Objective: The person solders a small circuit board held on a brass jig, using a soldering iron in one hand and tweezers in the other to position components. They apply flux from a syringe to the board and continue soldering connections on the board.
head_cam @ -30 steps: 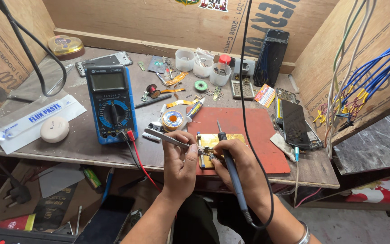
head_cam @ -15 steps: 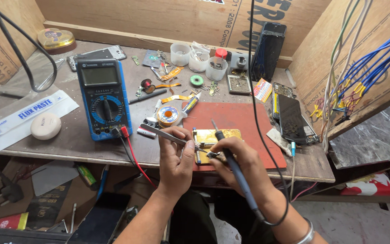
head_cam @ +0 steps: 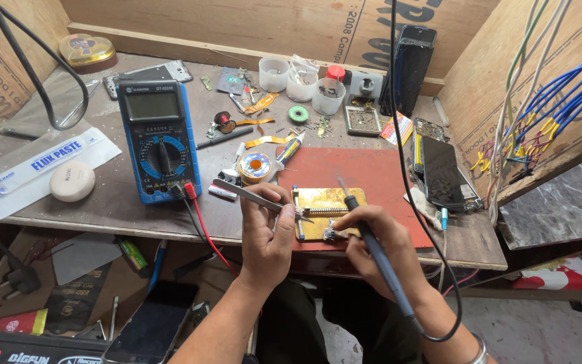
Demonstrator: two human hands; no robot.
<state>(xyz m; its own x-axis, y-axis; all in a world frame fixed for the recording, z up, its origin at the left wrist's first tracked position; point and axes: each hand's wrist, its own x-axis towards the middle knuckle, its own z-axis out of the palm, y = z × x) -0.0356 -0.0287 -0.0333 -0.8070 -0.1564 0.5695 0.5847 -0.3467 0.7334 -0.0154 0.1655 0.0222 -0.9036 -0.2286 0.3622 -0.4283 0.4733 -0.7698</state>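
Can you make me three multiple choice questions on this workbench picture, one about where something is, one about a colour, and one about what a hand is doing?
1. Where does the multimeter lie?
A. on the bench, left of the red mat
B. on the red mat
C. on the floor

2. What colour is the multimeter's case?
A. yellow
B. blue
C. green

3. What does the left hand hold?
A. a screwdriver
B. nothing
C. metal tweezers

Answers:
1. A, since it sits on the brown benchtop to the left of the mat.
2. B, as its body is blue around a black dial.
3. C, because the tweezers run from its fingers toward the gold-coloured holder, while the right hand grips a soldering iron.
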